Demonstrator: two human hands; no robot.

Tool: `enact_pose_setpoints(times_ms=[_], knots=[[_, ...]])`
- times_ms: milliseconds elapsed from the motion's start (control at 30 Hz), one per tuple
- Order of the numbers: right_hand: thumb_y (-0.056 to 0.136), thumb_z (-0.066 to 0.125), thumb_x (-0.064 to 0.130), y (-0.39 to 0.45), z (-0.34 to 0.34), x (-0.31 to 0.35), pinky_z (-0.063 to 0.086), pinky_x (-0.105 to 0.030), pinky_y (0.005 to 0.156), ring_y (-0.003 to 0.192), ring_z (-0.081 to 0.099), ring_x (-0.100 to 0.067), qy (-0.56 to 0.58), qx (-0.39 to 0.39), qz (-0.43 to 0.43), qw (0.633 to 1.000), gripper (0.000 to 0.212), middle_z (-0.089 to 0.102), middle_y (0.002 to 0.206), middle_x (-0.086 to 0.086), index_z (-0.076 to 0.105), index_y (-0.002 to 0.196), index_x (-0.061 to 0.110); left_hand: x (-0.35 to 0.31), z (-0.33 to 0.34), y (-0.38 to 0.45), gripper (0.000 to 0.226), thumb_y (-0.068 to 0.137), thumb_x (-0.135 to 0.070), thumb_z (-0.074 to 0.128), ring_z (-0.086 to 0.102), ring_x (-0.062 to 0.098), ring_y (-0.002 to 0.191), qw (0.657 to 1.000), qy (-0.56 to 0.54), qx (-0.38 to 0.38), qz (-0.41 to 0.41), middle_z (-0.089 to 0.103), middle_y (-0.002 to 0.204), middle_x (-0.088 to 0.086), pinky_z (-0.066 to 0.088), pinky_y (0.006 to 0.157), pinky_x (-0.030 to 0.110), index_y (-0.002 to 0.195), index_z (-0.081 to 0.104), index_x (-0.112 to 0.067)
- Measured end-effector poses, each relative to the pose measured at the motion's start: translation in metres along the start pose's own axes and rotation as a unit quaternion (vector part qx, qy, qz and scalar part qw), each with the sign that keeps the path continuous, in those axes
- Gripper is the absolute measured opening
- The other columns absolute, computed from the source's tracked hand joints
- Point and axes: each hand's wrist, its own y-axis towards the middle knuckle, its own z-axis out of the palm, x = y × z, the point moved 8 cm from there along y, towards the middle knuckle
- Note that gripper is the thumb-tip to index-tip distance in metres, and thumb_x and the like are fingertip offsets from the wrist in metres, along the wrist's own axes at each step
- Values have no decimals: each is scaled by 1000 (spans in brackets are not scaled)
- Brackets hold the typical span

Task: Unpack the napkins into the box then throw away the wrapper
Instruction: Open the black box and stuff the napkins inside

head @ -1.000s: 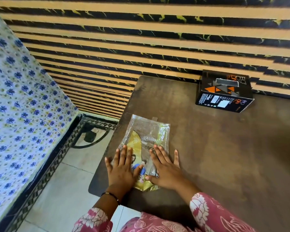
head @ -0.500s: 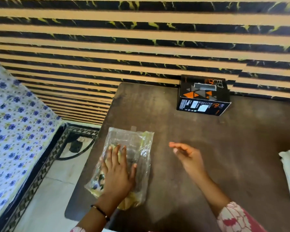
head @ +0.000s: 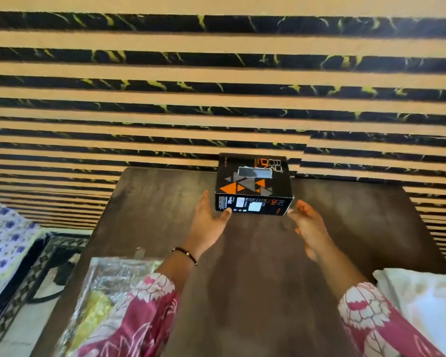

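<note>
A person reaches both hands across a dark wooden surface toward a black box with orange triangles, which stands in the upper middle of the frame against a striped wall.

What could go wrong, as a judgement: the box looks light and sits close to the wall, so an uneven squeeze from one side could twist it, tip it or push it back. At the lower left of the frame, the crinkly clear wrapper lies at the surface's near left edge, partly under a floral sleeve; a sweep of that arm could drag it off onto the floor.

From left to right: the left hand is spread wide with fingers straight, its thumb touching the box's lower left corner, gripping nothing. The box lies between the two hands. The right hand is also spread, fingers loosely extended, just beside the box's lower right corner; contact cannot be told. At the lower right edge of the frame lies a white stack, probably the napkins, near the right sleeve.
</note>
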Motion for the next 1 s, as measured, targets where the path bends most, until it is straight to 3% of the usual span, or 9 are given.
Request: enact_pose_setpoints(times_ms=[67,133,200,267,467,633,733,900,1000], knots=[[91,55,15,10,-1,4,37,-28,88,114,52,-15,-6,15,-3,1000,53,51,136,-2,36,140,15,-10,7,12,50,87,-27,60,43,20,126,1000,-5,-11,19,47,136,3,33,101,31,132,40,-19],[92,51,11,14,1,11,40,-21,76,98,55,-6,1,40,-11,999,46,55,125,0,40,137,16,-17,16,18,46,87,-21,61,52,21,116,999,-12,-14,27,55,128,4,39,93,30,129,42,-22],[93,49,8,13,2,15,37,-17,66,89,54,-1,9,52,-22,998,41,56,120,1,44,133,17,-17,19,18,46,86,-17,61,55,17,107,999,-29,-20,23,58,123,3,41,88,28,127,42,-22],[93,49,10,7,0,16,38,-19,69,94,55,-6,1,52,-31,998,38,58,121,1,47,130,19,-14,20,12,46,86,-13,60,54,11,101,999,-43,-22,17,59,122,1,40,84,26,127,42,-22],[92,53,17,-37,-11,-14,35,-43,106,125,46,-17,-24,59,0,998,49,49,137,5,39,138,25,-5,15,-40,54,88,-14,58,41,2,110,999,-34,-16,17,46,120,-14,32,92,19,136,35,-20],[92,52,14,-95,-22,-39,43,-34,89,112,52,-13,-18,89,3,996,47,54,128,7,41,136,27,28,13,-94,69,86,-22,63,32,17,136,1000,-14,-10,12,36,148,0,25,114,41,143,25,-24],[92,53,14,-123,-34,-60,46,-42,91,114,56,-21,-45,97,6,994,42,61,115,4,46,129,30,41,7,-140,74,85,-19,63,30,15,136,1000,-12,-17,7,34,148,3,24,112,35,146,21,-20],[90,56,14,-174,-52,-96,49,-31,78,114,54,-18,-58,126,21,990,42,54,128,2,47,127,30,47,-6,-208,59,87,-31,59,35,2,126,997,3,-22,70,38,136,-13,30,103,24,139,32,-25],[89,56,10,-184,-58,-94,47,-29,73,95,57,-15,-90,121,8,989,38,60,110,-5,50,126,21,52,-12,-210,52,89,-28,56,37,7,125,997,8,-36,66,40,135,-9,32,106,30,137,37,-21]])
